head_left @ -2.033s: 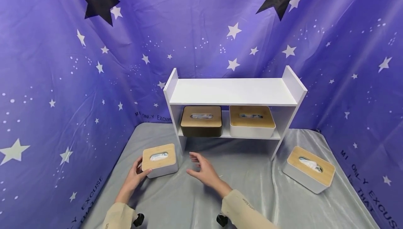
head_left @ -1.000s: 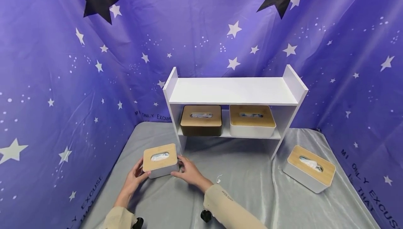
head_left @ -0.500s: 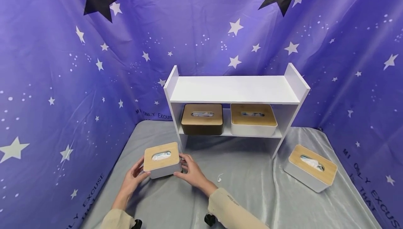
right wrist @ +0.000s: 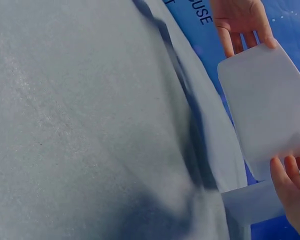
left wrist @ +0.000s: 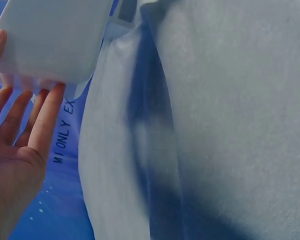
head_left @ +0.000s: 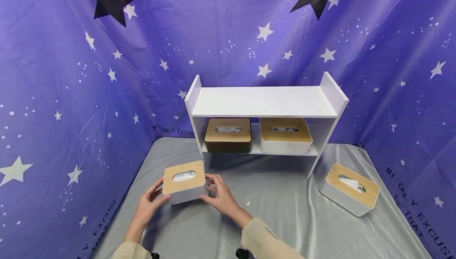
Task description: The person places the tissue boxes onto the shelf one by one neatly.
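A tissue box (head_left: pixel 185 186) with a light wooden lid and pale grey-white sides is held between both hands at the left front. My left hand (head_left: pixel 147 207) grips its left end, thumb on the near side. At the opposite end, my right hand (head_left: pixel 222 199) holds it with thumb and fingers. In the left wrist view the pale underside of the tissue box (left wrist: pixel 50 40) shows above the left hand (left wrist: pixel 20 160), off the cloth. The right wrist view has the tissue box (right wrist: pixel 265 105) between the left hand (right wrist: pixel 240 20) and the right hand (right wrist: pixel 295 190).
Behind stands a white shelf (head_left: pixel 263 101); its lower board bears a dark tissue box (head_left: pixel 228 146) and a white tissue box (head_left: pixel 286 147). Another tissue box (head_left: pixel 350 189) lies angled at the right on the grey cloth (head_left: pixel 278 219). A small white scrap (head_left: pixel 248 201) lies mid-cloth.
My right hand has come left from beside the tissue box and taken hold of its right end. Held by both hands, the box has since shifted slightly right and risen off the cloth.
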The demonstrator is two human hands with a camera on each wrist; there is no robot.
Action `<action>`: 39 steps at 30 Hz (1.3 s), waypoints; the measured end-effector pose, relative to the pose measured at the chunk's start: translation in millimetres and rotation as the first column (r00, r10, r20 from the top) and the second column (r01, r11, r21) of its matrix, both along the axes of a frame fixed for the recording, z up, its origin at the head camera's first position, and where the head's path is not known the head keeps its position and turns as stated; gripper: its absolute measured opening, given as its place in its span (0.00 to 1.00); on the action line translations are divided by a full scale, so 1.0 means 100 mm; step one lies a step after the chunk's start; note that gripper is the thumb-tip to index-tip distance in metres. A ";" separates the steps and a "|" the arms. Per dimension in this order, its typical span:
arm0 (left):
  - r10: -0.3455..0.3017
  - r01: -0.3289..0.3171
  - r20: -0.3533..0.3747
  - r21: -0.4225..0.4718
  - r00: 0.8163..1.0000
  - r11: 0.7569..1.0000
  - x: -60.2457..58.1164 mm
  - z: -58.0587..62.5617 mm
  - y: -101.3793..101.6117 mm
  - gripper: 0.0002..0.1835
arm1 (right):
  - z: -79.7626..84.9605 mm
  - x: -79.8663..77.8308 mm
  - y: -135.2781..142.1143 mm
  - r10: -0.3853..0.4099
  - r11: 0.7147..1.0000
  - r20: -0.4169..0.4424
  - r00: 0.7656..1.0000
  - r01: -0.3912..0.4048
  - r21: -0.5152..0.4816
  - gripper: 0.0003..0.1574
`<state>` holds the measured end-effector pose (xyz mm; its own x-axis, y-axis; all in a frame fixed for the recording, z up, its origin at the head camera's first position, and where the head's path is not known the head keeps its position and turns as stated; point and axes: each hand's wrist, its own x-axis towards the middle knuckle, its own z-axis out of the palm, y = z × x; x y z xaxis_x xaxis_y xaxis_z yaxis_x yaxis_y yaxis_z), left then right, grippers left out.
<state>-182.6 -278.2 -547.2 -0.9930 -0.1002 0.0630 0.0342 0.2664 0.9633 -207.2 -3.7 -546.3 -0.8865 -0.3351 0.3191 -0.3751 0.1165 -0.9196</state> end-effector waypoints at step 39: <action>0.015 -0.022 -0.221 -0.028 0.975 0.999 0.11 0.79 0.48 0.33 | 0.76 0.13 0.53 -0.120 0.991 -0.094 0.988 0.114 -0.064 0.27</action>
<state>-171.1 -230.0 -468.3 -0.9522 -0.1133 0.2837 0.2397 0.2982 0.9239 -193.8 49.3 -470.6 -0.8821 -0.2091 0.4220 -0.4504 0.1122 -0.8858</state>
